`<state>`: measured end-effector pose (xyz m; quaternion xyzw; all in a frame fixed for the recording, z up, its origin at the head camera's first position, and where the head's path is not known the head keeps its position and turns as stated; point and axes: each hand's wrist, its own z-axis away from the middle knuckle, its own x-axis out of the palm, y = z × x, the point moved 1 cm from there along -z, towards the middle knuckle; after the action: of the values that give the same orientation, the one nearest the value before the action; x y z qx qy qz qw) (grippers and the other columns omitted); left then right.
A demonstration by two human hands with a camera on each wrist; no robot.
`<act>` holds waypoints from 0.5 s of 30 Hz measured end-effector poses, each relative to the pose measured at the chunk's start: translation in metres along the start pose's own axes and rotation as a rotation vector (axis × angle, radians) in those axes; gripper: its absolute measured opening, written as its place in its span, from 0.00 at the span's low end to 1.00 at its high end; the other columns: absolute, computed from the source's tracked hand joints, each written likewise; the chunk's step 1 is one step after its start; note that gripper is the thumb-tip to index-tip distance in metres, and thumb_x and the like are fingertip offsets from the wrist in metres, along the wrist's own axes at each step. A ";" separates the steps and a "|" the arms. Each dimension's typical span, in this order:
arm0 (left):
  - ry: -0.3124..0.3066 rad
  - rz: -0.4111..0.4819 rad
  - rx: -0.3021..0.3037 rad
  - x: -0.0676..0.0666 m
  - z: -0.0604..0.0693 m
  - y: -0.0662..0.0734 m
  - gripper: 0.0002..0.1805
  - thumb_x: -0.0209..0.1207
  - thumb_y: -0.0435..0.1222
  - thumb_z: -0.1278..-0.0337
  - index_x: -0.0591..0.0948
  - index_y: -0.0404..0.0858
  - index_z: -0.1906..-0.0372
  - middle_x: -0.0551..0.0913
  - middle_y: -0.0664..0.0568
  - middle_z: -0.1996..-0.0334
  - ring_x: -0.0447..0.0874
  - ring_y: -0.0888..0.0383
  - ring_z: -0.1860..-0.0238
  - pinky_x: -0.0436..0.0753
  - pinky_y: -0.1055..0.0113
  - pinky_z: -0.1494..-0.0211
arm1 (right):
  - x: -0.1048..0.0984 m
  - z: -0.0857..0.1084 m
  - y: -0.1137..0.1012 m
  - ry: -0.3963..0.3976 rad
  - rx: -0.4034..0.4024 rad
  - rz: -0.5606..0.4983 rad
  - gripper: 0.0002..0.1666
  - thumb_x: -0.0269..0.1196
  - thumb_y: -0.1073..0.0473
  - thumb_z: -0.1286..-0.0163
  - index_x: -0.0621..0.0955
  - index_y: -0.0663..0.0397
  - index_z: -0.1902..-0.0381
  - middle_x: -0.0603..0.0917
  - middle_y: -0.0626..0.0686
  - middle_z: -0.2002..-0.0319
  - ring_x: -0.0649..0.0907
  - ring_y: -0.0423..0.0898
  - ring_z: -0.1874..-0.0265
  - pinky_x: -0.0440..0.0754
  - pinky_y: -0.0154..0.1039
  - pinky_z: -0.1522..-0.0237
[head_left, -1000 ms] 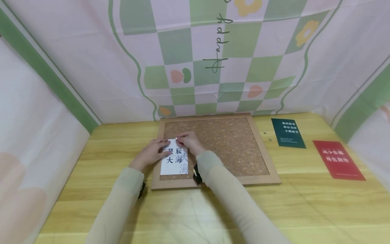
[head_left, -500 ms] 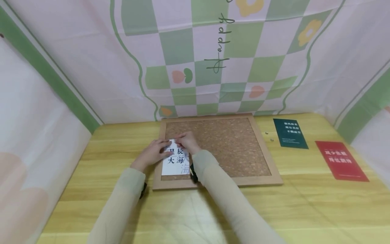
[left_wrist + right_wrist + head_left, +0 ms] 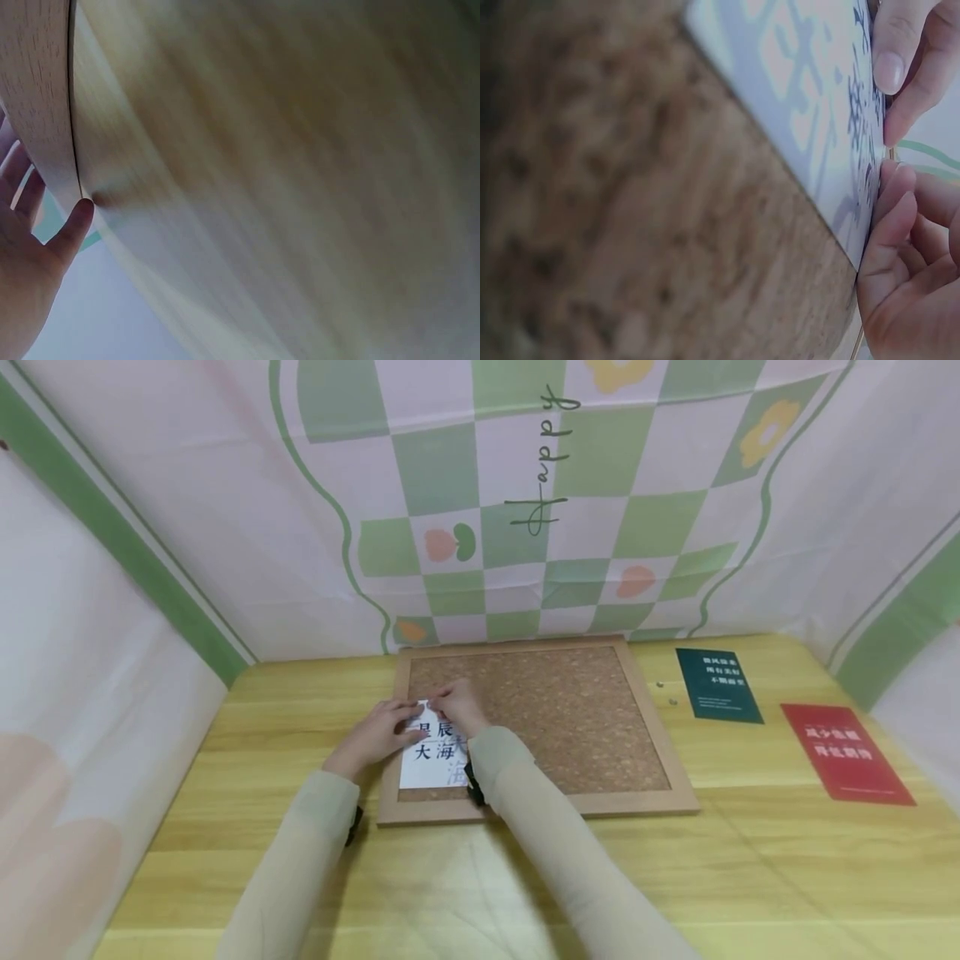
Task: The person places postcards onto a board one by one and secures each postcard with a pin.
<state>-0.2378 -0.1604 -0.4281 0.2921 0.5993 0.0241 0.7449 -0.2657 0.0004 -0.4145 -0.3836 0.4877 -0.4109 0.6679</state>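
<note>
A white card with dark characters (image 3: 423, 772) lies upright at the left side of the framed cork board (image 3: 570, 718). My left hand (image 3: 369, 742) rests its spread fingers on the card's left part; in the left wrist view that hand (image 3: 30, 259) shows behind the wooden frame. At the card's top, the thumb and forefinger of my right hand (image 3: 459, 706) pinch a tiny pin, which the fingertips hide. The right wrist view has the right hand (image 3: 911, 277) at the card's edge (image 3: 810, 120), close to the left fingertips.
Right of the board, two small metal pins (image 3: 660, 684) lie on the wooden table (image 3: 600, 877). Beyond them are a dark green card (image 3: 716, 697) and a red card (image 3: 847, 768). A checkered cloth (image 3: 570, 535) hangs behind the board.
The shiny pin seen at the right fingertips a second ago is now covered by them. The right hand has shifted very slightly against the card; the left hand keeps its place.
</note>
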 end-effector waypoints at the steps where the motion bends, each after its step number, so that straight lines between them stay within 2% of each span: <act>1: -0.001 0.000 -0.001 0.000 0.000 0.000 0.33 0.57 0.49 0.37 0.68 0.38 0.32 0.64 0.40 0.30 0.59 0.40 0.29 0.62 0.41 0.28 | 0.000 0.000 0.000 -0.001 0.000 0.010 0.10 0.61 0.68 0.36 0.84 0.68 0.59 0.75 0.47 0.85 0.71 0.35 0.86 0.70 0.24 0.82; 6: -0.007 0.006 -0.009 -0.002 0.001 0.001 0.32 0.57 0.49 0.37 0.68 0.38 0.32 0.64 0.40 0.30 0.59 0.40 0.29 0.62 0.42 0.28 | -0.001 -0.001 -0.001 -0.006 0.002 0.015 0.10 0.61 0.68 0.36 0.84 0.68 0.59 0.75 0.47 0.85 0.72 0.36 0.86 0.70 0.24 0.81; 15: -0.010 0.012 -0.020 -0.001 0.001 0.002 0.32 0.56 0.49 0.36 0.67 0.39 0.31 0.64 0.41 0.30 0.59 0.41 0.29 0.62 0.42 0.28 | -0.001 0.000 0.000 0.012 0.015 -0.041 0.09 0.62 0.70 0.38 0.84 0.70 0.60 0.78 0.49 0.82 0.74 0.37 0.85 0.74 0.25 0.80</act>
<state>-0.2367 -0.1596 -0.4259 0.2882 0.5938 0.0330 0.7505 -0.2662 0.0018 -0.4142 -0.3863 0.4806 -0.4304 0.6592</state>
